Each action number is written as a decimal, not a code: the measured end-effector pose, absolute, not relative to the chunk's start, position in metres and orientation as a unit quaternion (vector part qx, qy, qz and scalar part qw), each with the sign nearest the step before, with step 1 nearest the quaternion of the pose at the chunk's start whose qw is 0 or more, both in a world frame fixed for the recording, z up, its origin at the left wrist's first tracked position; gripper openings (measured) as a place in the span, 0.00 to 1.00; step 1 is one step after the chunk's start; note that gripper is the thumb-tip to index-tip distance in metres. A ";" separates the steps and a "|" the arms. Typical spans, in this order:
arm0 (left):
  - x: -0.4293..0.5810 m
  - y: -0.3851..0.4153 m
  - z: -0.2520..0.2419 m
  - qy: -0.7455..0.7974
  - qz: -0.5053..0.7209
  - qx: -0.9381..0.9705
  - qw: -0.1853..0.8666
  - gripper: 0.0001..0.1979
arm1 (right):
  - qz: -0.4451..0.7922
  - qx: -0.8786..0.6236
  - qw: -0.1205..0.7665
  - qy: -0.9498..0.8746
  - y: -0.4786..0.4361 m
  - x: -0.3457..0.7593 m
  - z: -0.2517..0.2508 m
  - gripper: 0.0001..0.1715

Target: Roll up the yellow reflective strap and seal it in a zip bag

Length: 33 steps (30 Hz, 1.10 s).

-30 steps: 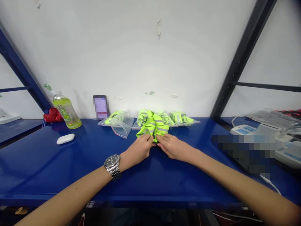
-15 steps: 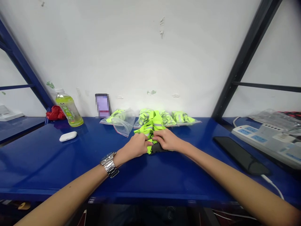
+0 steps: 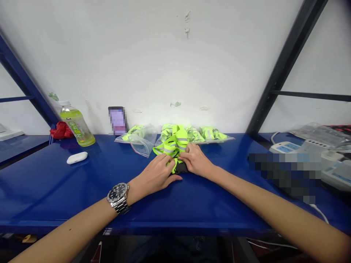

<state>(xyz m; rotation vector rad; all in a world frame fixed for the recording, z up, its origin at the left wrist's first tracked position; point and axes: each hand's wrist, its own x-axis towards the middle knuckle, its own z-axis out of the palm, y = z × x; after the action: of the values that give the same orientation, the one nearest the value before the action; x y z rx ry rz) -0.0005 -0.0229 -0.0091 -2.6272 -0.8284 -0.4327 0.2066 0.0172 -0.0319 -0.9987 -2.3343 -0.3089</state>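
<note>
A crumpled neon-yellow vest with grey reflective stripes (image 3: 173, 143) lies on the blue shelf top (image 3: 82, 190) in front of me. My left hand (image 3: 156, 174), with a metal watch on its wrist, pinches the vest's near edge. My right hand (image 3: 195, 162) grips the same bundle from the right, fingers curled over the fabric and a small dark piece (image 3: 181, 168) below it. An empty clear zip bag (image 3: 142, 143) lies just left of the vest.
Several bagged neon vests (image 3: 211, 134) line the wall. A green drink bottle (image 3: 75, 124), red cloth (image 3: 60, 130), white earbud case (image 3: 77, 157) and a propped phone (image 3: 117, 120) stand at left. A power strip (image 3: 285, 147) and plastic bags sit at right.
Both hands have kept working the vest, bunching it tighter. The left hand has slid nearer me and flattened over the fabric's edge. A dark piece now shows under the right hand.
</note>
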 end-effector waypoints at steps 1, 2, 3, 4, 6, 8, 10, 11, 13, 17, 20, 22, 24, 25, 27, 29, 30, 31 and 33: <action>-0.001 -0.022 -0.008 -0.291 -0.142 -0.929 0.179 0.21 | -0.122 -0.374 0.286 -0.873 0.015 0.207 -0.032 0.16; 0.000 -0.021 -0.007 -0.290 -0.130 -0.930 0.187 0.20 | -0.125 -0.377 0.286 -0.872 0.012 0.207 -0.031 0.16; 0.001 -0.020 -0.006 -0.287 -0.116 -0.930 0.199 0.20 | -0.124 -0.381 0.287 -0.870 0.008 0.208 -0.030 0.16; 0.002 -0.019 -0.006 -0.282 -0.103 -0.930 0.213 0.19 | -0.119 -0.382 0.285 -0.871 0.003 0.209 -0.028 0.17; 0.003 -0.017 -0.006 -0.271 -0.083 -0.930 0.236 0.19 | -0.105 -0.374 0.271 -0.881 -0.008 0.214 -0.023 0.18; 0.004 -0.015 -0.007 -0.264 -0.076 -0.931 0.243 0.20 | -0.092 -0.356 0.244 -0.897 -0.016 0.219 -0.019 0.19; 0.003 -0.014 -0.008 -0.268 -0.081 -0.932 0.231 0.20 | -0.085 -0.344 0.223 -0.908 -0.019 0.224 -0.017 0.18; 0.002 -0.014 -0.008 -0.272 -0.087 -0.933 0.220 0.20 | -0.083 -0.343 0.217 -0.910 -0.020 0.226 -0.016 0.17; 0.002 -0.014 -0.008 -0.276 -0.104 -0.937 0.187 0.19 | -0.074 -0.349 0.215 -0.909 -0.019 0.227 -0.016 0.14; 0.003 -0.016 -0.004 -0.301 -0.156 -0.936 0.093 0.19 | 0.025 -0.380 0.266 -0.885 -0.020 0.223 -0.014 0.07; 0.007 -0.013 0.001 -0.331 -0.169 -0.928 0.028 0.21 | 0.104 -0.401 0.304 -0.858 -0.021 0.219 -0.010 0.11; 0.010 -0.008 0.004 -0.343 -0.171 -0.924 0.001 0.20 | 0.136 -0.414 0.317 -0.843 -0.019 0.217 -0.007 0.16; 0.013 -0.001 0.008 -0.361 -0.167 -0.917 -0.025 0.20 | 0.133 -0.441 0.320 -0.828 -0.016 0.213 -0.006 0.18; 0.014 0.004 0.009 -0.373 -0.163 -0.912 -0.038 0.20 | 0.120 -0.459 0.317 -0.821 -0.014 0.211 -0.007 0.20; 0.015 0.014 0.012 -0.398 -0.151 -0.903 -0.061 0.22 | 0.088 -0.483 0.313 -0.813 -0.010 0.207 -0.010 0.20; 0.015 0.024 0.012 -0.413 -0.140 -0.897 -0.072 0.24 | 0.056 -0.477 0.339 -0.809 -0.008 0.204 -0.014 0.17; 0.015 0.029 0.012 -0.417 -0.135 -0.896 -0.073 0.25 | 0.036 -0.468 0.364 -0.805 -0.008 0.205 -0.016 0.15; 0.015 0.033 0.011 -0.421 -0.128 -0.895 -0.075 0.25 | 0.017 -0.457 0.390 -0.799 -0.008 0.206 -0.017 0.14; 0.015 0.039 0.010 -0.429 -0.114 -0.893 -0.074 0.25 | -0.008 -0.435 0.410 -0.802 -0.011 0.211 -0.019 0.15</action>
<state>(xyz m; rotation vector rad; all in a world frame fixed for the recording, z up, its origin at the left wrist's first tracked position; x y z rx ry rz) 0.0154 0.0394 0.0095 -2.9462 -1.4135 -0.3750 0.2109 -0.0110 -0.0185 -1.0956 -2.0192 -0.0197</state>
